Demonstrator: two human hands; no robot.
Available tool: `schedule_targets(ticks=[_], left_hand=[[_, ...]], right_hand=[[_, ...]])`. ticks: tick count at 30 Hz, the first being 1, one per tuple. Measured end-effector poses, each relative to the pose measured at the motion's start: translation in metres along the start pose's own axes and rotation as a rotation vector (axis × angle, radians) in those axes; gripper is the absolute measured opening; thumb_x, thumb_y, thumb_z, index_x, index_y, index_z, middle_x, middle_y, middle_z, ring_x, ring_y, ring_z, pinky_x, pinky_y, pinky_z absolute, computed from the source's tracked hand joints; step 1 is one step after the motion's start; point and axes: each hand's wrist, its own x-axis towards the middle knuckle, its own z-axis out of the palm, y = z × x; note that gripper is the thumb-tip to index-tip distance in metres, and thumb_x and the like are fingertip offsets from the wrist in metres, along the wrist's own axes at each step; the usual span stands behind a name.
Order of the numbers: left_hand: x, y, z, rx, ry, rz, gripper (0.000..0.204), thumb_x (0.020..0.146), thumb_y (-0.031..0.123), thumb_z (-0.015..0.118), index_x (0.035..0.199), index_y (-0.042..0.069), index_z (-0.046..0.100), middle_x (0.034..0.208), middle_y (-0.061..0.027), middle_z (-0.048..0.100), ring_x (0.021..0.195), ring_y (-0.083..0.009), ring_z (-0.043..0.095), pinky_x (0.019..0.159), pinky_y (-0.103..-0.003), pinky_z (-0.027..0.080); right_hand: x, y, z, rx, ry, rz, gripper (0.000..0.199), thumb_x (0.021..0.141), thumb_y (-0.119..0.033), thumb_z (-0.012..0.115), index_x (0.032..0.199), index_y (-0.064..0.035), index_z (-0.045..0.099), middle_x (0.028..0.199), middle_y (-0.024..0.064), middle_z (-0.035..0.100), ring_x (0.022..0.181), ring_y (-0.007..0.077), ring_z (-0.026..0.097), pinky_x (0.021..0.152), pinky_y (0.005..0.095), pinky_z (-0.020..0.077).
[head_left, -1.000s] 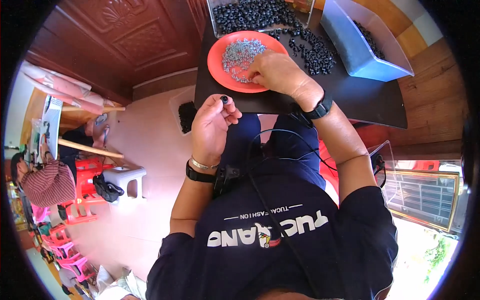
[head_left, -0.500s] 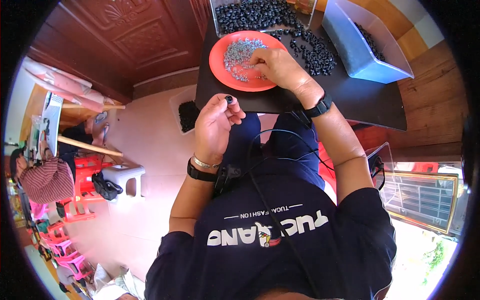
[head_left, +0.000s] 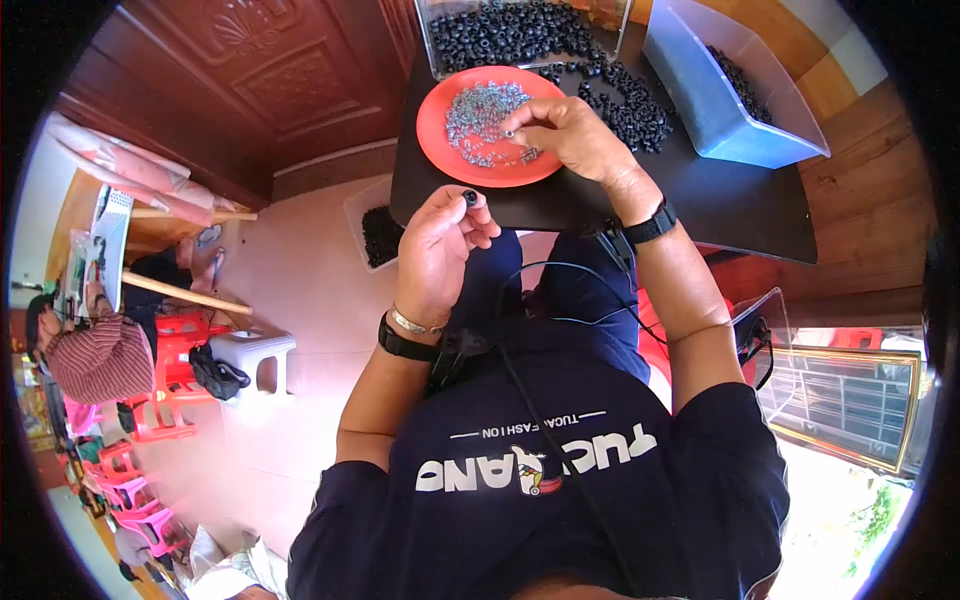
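Black ring point(head_left: 469, 197) sits pinched in our left hand point(head_left: 445, 250), just in front of the dark surface point(head_left: 720, 195). Our right hand point(head_left: 565, 135) pinches a small metal piece point(head_left: 508, 133) over the orange plate point(head_left: 435, 125), beside loose black rings point(head_left: 625, 105).

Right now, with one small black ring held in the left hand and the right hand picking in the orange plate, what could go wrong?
1. The left hand pinches the small black ring just past the edge of the black table; if it slips, it probably falls to the floor.
2. The right hand picks among tiny metal pieces in the orange plate, which sits near the table edge; a careless push might scatter them.
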Motion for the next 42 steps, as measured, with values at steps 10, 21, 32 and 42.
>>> schedule_targets(ticks=[10, 21, 32, 42], left_hand=[[0.014, 0.000, 0.015, -0.063, -0.125, 0.002, 0.022, 0.096, 0.025, 0.046, 0.098, 0.004, 0.054, 0.089, -0.0059, 0.058, 0.083, -0.0189, 0.059, 0.073, -0.030, 0.044], [0.010, -0.003, 0.012, 0.033, -0.057, 0.066, 0.022, 0.096, 0.025, 0.047, 0.099, 0.005, 0.054, 0.087, -0.0045, 0.059, 0.080, -0.0171, 0.060, 0.072, -0.028, 0.044], [0.008, -0.002, 0.015, 0.216, -0.009, 0.052, 0.024, 0.094, 0.026, 0.049, 0.100, 0.003, 0.054, 0.084, -0.0025, 0.058, 0.078, -0.0136, 0.059, 0.070, -0.026, 0.043], [0.004, -0.017, 0.006, -0.170, -0.251, -0.058, 0.024, 0.093, 0.025, 0.050, 0.099, 0.001, 0.054, 0.084, -0.0048, 0.055, 0.077, -0.0175, 0.057, 0.072, -0.029, 0.043]], right_hand=[[-0.025, -0.029, 0.017, 0.454, -0.091, 0.018, 0.012, 0.090, -0.007, 0.063, 0.100, -0.0011, 0.066, 0.091, 0.0018, 0.066, 0.087, 0.0088, 0.061, 0.082, 0.0247, 0.0486], [-0.036, -0.046, 0.026, 0.289, -0.053, -0.067, 0.005, 0.088, -0.001, 0.062, 0.091, -0.0029, 0.065, 0.082, 0.0012, 0.067, 0.079, 0.0088, 0.063, 0.073, 0.0251, 0.0508], [-0.038, -0.056, 0.020, 0.026, -0.141, -0.084, 0.004, 0.085, -0.001, 0.067, 0.088, -0.0001, 0.064, 0.080, 0.0028, 0.065, 0.077, 0.0094, 0.062, 0.070, 0.0252, 0.0501], [-0.037, -0.038, 0.028, 0.667, -0.293, 0.216, 0.016, 0.083, -0.005, 0.071, 0.091, 0.0006, 0.058, 0.077, 0.0073, 0.065, 0.068, 0.0149, 0.065, 0.063, 0.0271, 0.0532]])
